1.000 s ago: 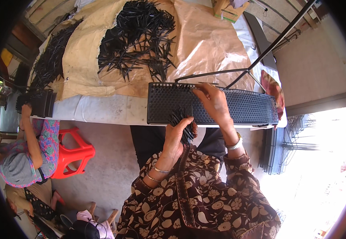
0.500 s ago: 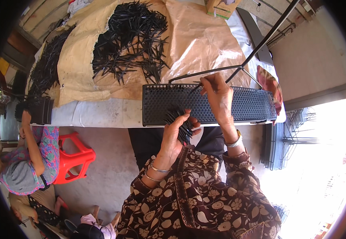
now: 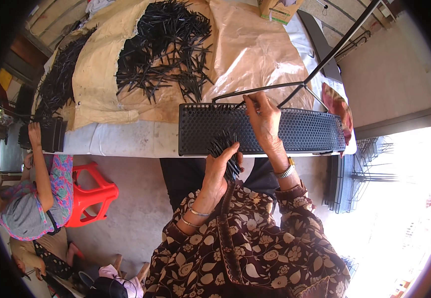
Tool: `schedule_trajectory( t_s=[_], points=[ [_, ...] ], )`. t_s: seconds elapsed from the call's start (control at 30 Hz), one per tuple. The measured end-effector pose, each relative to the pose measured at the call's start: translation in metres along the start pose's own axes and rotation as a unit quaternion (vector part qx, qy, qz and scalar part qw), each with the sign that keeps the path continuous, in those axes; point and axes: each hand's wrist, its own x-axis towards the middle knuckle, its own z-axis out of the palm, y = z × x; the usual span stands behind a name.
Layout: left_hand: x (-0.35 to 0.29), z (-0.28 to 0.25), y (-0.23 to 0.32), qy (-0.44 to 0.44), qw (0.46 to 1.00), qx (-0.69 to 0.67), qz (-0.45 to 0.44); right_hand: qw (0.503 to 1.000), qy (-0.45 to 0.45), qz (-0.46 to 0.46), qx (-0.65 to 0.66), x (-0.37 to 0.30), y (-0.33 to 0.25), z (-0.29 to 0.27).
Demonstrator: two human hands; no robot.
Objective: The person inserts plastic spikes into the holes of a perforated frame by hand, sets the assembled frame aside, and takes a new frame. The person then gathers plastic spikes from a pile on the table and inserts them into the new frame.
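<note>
1. Being clasped in the curled grip of the left hand (image 3: 218,171) is a bundle of black spikes (image 3: 223,142).
2. The right hand (image 3: 265,119) is poised over the perforated panel (image 3: 300,130); whether anything is pinched in its grip cannot be told.
3. Loose spikes (image 3: 168,44) are heaped on the covered desk (image 3: 126,139).

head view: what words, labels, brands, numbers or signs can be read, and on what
None can be read clearly enough to quote.
Box: printing on its side, too small and blurred to read.
Watch: any marks too small to read.
Mesh panel: no lettering visible.
Black sticks: no lettering visible.
Stool: no lettering visible.
</note>
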Motion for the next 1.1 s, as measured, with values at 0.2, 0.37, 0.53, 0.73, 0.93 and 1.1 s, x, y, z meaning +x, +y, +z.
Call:
schedule_trajectory(
  t_s=[0.2,0.37,0.53,0.73,0.93,1.1],
  points=[
    [-0.003,0.003,0.001,0.012,1.0,-0.001,0.002,0.994,-0.029,-0.066,-0.084,-0.002,-0.006,0.003],
    [-0.001,0.001,0.0,0.014,1.0,0.006,0.002,0.982,-0.094,-0.126,-0.104,0.001,-0.003,0.002],
    [0.0,0.002,-0.002,0.014,1.0,0.0,0.008,0.985,-0.099,-0.056,-0.126,-0.007,-0.01,-0.011],
    [-0.001,0.003,0.004,0.006,0.999,0.037,0.005,0.896,-0.37,0.189,0.158,-0.007,-0.039,-0.05],
    [0.005,0.002,-0.003,-0.02,0.999,0.015,0.024,0.888,-0.317,0.226,0.246,-0.011,-0.017,-0.05],
    [0.002,0.008,0.004,-0.014,0.997,-0.064,-0.044,0.996,-0.05,0.044,0.06,0.001,-0.019,-0.041]
  ],
)
